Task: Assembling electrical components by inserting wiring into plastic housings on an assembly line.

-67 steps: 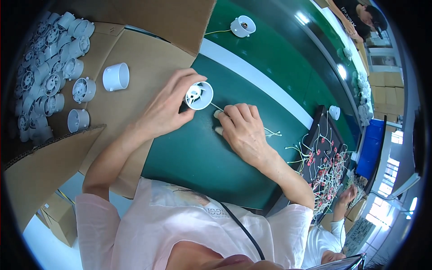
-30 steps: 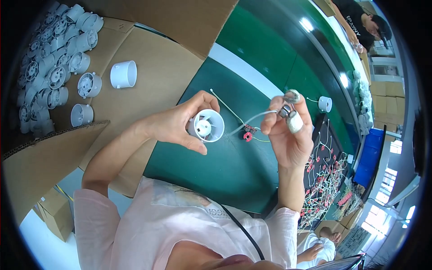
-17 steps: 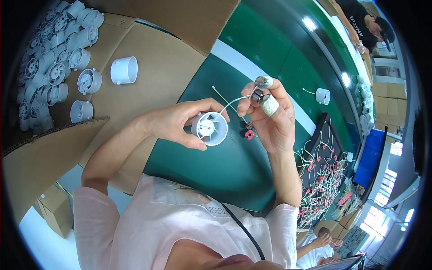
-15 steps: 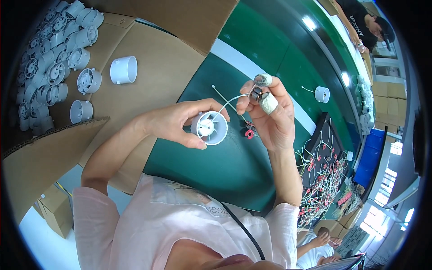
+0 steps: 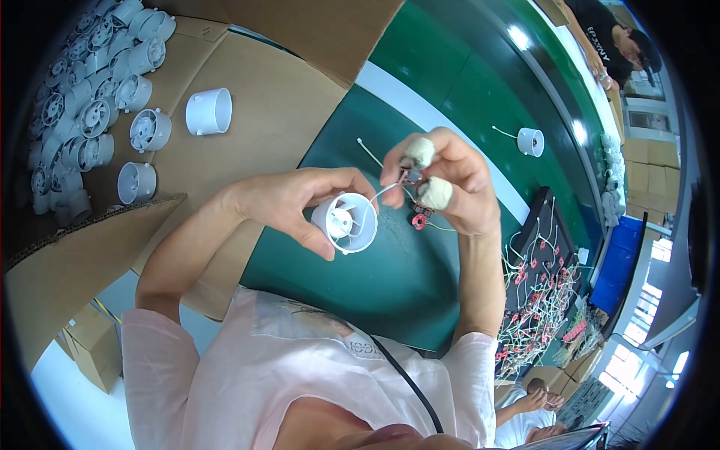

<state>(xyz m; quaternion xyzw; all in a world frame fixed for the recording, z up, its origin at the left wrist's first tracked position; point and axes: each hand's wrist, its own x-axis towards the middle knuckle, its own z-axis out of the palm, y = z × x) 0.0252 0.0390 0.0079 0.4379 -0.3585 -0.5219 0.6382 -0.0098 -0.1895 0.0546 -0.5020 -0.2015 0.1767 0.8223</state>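
Observation:
A white round plastic fan housing [image 5: 342, 223] with a spoked hub is gripped at its rim by my left hand [image 5: 289, 206], its open side facing up. My right hand [image 5: 461, 180] pinches a small dark wire-wound motor coil [image 5: 412, 176] between fingertips; two of its digits wear whitish covers. From the coil a thin white cable [image 5: 384, 190] runs down into the housing; where it passes through is hard to make out. On the green mat just below my right hand lies a red-ringed coil [image 5: 418, 221] with its own white lead.
Many white housings [image 5: 94, 120] fill a cardboard box at left, a few apart on a cardboard flap [image 5: 255, 97]. One housing [image 5: 530, 142] with a cable sits on the green conveyor [image 5: 480, 90]. At right are a black tray [image 5: 531, 217] of red-ringed coils and a blue bin [image 5: 616, 259]. Co-workers are beyond.
My right hand has tilted and brought the coil left and down toward the housing, and less cable shows between them. The housing has shifted slightly left and down. The conveyor housing has moved slightly.

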